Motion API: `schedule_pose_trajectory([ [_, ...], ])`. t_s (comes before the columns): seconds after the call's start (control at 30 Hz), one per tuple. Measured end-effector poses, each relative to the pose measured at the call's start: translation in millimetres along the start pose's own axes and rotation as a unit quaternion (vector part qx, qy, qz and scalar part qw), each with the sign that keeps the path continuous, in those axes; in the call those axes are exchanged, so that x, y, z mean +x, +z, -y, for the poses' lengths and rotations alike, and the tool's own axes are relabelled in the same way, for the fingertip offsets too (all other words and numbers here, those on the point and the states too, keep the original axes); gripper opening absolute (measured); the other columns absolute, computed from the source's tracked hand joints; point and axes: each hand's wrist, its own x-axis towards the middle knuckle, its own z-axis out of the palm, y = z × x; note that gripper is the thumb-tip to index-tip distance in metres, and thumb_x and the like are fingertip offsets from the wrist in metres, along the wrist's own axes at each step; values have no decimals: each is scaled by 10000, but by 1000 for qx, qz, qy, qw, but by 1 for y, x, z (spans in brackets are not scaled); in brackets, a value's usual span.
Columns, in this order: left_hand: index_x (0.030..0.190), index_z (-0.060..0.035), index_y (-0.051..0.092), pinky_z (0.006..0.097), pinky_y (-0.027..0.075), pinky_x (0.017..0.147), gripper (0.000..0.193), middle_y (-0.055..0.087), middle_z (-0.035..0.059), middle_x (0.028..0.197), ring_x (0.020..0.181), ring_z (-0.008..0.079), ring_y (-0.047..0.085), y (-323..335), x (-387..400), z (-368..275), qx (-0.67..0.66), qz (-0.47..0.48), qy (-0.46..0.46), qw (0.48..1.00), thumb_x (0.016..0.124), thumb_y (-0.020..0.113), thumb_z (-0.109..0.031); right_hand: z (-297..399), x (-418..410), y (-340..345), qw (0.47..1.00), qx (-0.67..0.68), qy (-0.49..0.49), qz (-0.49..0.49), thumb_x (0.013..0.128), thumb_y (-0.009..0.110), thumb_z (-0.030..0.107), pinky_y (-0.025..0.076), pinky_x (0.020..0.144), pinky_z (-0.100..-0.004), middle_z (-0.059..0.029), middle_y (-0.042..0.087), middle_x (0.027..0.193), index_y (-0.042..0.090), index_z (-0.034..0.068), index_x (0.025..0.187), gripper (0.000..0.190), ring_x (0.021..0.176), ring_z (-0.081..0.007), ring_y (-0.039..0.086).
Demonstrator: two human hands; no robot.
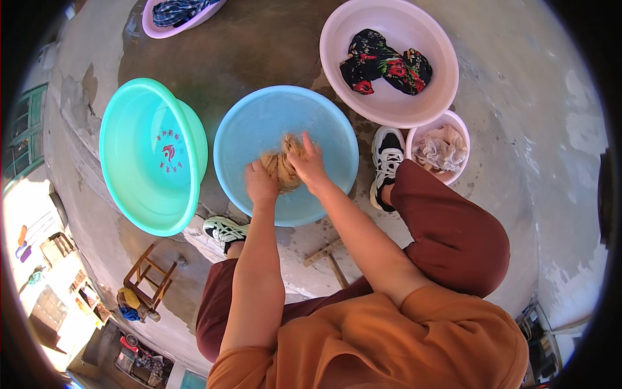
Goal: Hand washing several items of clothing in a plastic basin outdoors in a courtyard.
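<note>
A light blue plastic basin (243, 114) with water in it stands on the floor between my feet. In it lies a bunched tan cloth (286, 160). My left hand (261, 181) grips the left side of the cloth, fingers curled into it. My right hand (308, 163) rests against the cloth's right side with the index finger raised and the fingers apart; whether it pinches any fabric is unclear. The lower part of the cloth is partly hidden by the hands.
Left is a turquoise basin (131, 160) with water. A large pink basin (335, 63) holds black floral fabric (403, 73); a small pink basin (465, 141) holds pale cloth (440, 150). Another pink basin (160, 33) holds checked fabric. A wooden stool (150, 277) stands lower left.
</note>
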Motion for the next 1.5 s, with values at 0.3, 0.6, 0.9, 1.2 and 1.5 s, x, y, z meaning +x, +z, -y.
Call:
schedule_pose_trajectory([
  [0.3,1144,-70,516,399,439,823,435,588,41,1064,1004,202,543,-42,-21,-3,-438,159,-173,868,730,637,-124,10,-16,-9,949,194,246,-42,779,592,442,264,1025,-459,-146,69,1470,-55,137,1422,962,1332,-311,177],
  [0.6,1018,-21,588,260,447,777,361,602,64,1004,893,137,570,-150,-148,-64,-498,147,35,854,667,662,15,-4,-25,4,799,455,163,358,860,486,481,513,603,-289,-64,606,848,533,110,1052,420,698,-154,599],
  [0.9,868,14,604,269,487,668,241,640,45,778,719,111,587,-121,-126,-97,-387,24,76,918,639,664,-35,33,-54,8,804,449,138,364,840,556,336,449,508,-244,-20,532,723,526,112,883,231,604,-111,540],
  [1.2,814,-3,584,317,492,636,210,645,149,774,705,233,644,-103,-67,-106,-236,-51,26,970,666,665,-128,20,-12,16,912,286,-149,252,858,541,344,457,577,-244,10,537,777,535,99,964,267,667,-111,530],
  [1.5,1144,-32,443,398,448,819,479,567,192,1071,975,344,561,-79,11,-38,-214,-55,-68,973,753,641,-224,31,-20,17,961,271,42,49,829,564,192,477,746,-304,-73,591,936,537,12,1046,284,833,-177,589],
])
